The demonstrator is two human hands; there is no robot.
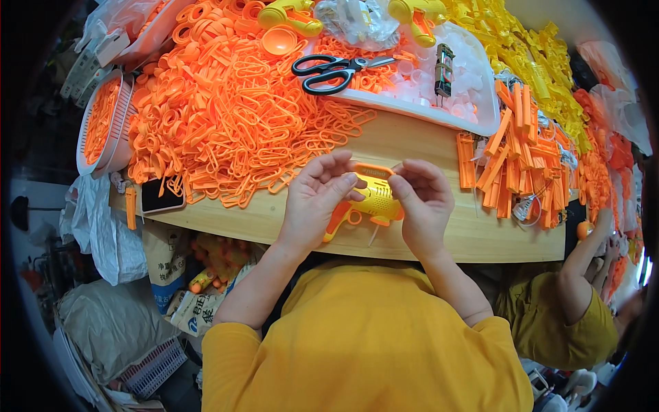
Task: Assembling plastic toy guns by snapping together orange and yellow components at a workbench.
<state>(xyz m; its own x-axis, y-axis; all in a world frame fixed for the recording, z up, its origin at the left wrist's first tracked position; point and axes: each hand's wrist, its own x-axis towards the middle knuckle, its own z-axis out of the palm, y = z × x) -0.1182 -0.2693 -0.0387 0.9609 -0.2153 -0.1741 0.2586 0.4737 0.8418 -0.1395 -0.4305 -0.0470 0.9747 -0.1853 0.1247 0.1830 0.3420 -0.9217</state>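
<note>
- Both hands work together: the left hand (pixel 312 199) and the right hand (pixel 427 206) pinch an orange loop piece (pixel 373 170) between thumbs and fingers, one at each end, over the near middle of the table (pixel 412 144).
- Just on the near side of that piece sits a yellow toy gun (pixel 379 199), its handle toward the left; whether it is joined to the loop or rests on the wood, I cannot tell.
- Far and left of the hands spreads a big heap of orange clips and rings (pixel 254 113), its near edge close to the left hand and hemming in that side.
- Beyond the hands, black-handled scissors (pixel 336 71) lie across the edge of a white tray (pixel 412 115), blades toward the right.
- Inside the tray are translucent caps (pixel 410 79) and a small dark part (pixel 444 71).
- To the right, a pile of orange bars (pixel 511 154) tangled with wires blocks that side.
- At the far right stretches a mass of yellow parts (pixel 539 65).
- On the far side lie a clear bag (pixel 360 24) and two more yellow guns (pixel 292 15).
- At the near left, a dark phone (pixel 163 197) lies partly under orange pieces.
- At the right edge, a co-worker's arm (pixel 580 271) reaches in.
</note>
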